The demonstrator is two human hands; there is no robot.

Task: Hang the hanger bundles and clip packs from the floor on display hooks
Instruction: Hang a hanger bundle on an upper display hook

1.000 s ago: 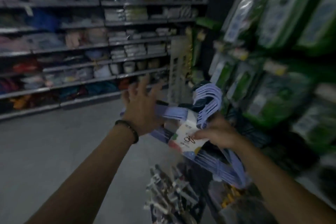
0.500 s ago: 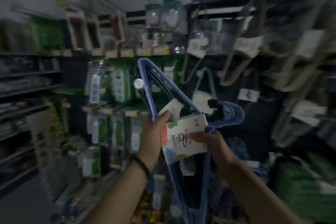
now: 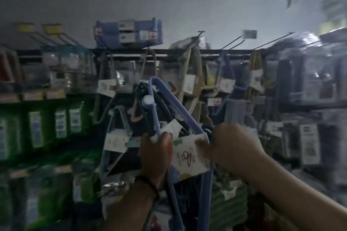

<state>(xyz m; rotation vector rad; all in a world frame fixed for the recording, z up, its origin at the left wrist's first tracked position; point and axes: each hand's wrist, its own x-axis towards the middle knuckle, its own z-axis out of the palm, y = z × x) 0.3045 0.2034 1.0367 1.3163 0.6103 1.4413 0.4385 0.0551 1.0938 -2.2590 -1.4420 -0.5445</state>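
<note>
A bundle of lilac-blue hangers (image 3: 169, 107) with a white paper label (image 3: 189, 155) is held up in front of the display wall, one corner pointing up. My left hand (image 3: 155, 154) grips its left edge beside the label. My right hand (image 3: 232, 148) grips the label's right side, where the hanger hooks are hidden behind it. Bare display hooks (image 3: 232, 43) stick out from the top rail above and to the right of the bundle. Beige hanger bundles (image 3: 189, 73) hang just behind it.
Green packs (image 3: 62, 124) fill the hooks at the left. Dark packaged goods (image 3: 309, 137) hang at the right. Blue boxes (image 3: 129, 32) sit on top of the rack. A pale green hanger bundle (image 3: 116, 127) hangs left of my hands. The view is dim and blurred.
The view has tilted up from the aisle to the top of the display wall. The hanger bundle has been lifted from low down to the height of the hanging bundles, both hands on it.
</note>
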